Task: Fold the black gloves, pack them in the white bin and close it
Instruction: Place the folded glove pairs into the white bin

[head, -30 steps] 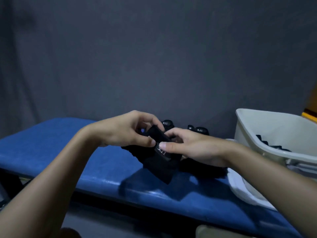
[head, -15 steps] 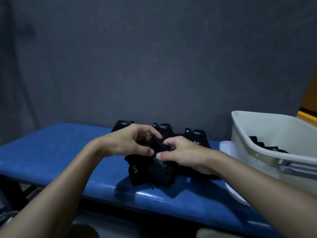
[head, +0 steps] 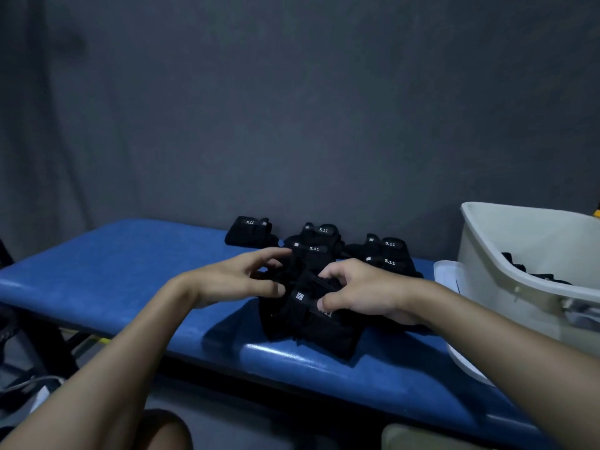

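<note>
Black fabric glove on the blue padded bench is pinched by the curled right hand. The left hand is held beside it, fingers spread, gripping nothing.

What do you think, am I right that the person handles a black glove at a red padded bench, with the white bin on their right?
Not quite. The head view shows the padded bench is blue, not red. The rest holds: the right hand grips a black glove, the left hand is beside it, and the white bin stands on the person's right.
</note>
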A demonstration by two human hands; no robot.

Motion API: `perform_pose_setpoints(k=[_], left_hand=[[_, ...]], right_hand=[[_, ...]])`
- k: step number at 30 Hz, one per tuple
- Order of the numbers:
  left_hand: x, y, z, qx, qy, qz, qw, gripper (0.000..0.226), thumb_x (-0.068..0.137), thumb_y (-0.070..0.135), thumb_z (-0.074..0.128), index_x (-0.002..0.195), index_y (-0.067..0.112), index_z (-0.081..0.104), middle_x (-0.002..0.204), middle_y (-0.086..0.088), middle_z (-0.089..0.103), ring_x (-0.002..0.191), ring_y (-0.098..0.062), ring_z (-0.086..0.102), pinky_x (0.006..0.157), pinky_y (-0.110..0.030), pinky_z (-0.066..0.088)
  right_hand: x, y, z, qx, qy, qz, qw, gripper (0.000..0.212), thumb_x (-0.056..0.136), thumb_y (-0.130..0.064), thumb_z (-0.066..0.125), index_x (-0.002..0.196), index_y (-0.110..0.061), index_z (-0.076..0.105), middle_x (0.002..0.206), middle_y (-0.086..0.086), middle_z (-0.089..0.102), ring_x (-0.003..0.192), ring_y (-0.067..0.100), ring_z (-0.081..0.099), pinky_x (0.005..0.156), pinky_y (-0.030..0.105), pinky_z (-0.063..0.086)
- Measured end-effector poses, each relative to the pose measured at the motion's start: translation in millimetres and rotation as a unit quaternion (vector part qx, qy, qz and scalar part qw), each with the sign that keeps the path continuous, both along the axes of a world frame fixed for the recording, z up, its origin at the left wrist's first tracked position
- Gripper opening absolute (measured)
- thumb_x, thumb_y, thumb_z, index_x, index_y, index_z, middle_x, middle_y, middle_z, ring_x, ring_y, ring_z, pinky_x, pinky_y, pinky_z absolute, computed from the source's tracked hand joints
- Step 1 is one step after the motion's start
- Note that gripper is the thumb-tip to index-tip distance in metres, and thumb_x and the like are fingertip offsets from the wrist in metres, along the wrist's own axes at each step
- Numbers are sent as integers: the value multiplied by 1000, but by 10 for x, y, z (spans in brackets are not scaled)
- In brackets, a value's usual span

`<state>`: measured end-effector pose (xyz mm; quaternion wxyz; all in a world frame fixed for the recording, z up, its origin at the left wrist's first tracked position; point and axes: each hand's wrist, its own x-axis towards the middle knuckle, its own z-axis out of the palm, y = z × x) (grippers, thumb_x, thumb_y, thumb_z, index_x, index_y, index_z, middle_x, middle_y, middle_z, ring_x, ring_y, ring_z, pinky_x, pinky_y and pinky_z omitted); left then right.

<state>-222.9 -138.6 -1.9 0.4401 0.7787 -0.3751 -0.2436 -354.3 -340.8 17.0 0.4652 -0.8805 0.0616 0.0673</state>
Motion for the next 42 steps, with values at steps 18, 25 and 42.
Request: perform_pose_setpoints(k=[18,25,42], left_hand=[[-109,-120,-69,-52,35,17,998,27,90,20,68,116,22,64,99,-8,72,85,-12,65,74,-28,50],[-268,-280,-20,-40,-34,72,996,29,91,51,61,105,28,71,78,12,71,64,2,63,50,-14,42],[-269,-296,41,-182,-87,80,976,6,95,17,64,98,14,69,82,-4,72,68,-10,64,56,-22,48]], right_hand=[[-167,-65,98,-71,-25,26,997,25,83,-7,68,104,-22,69,103,12,73,86,21,70,87,42,58],[-169,-45,41,-83,-30,112,990,46,87,0,62,121,-31,66,114,-3,72,107,17,68,99,38,52],[-102,15,-34,-146,-149,90,974,40,85,-6,67,111,-30,48,112,-8,60,106,5,56,98,33,47]])
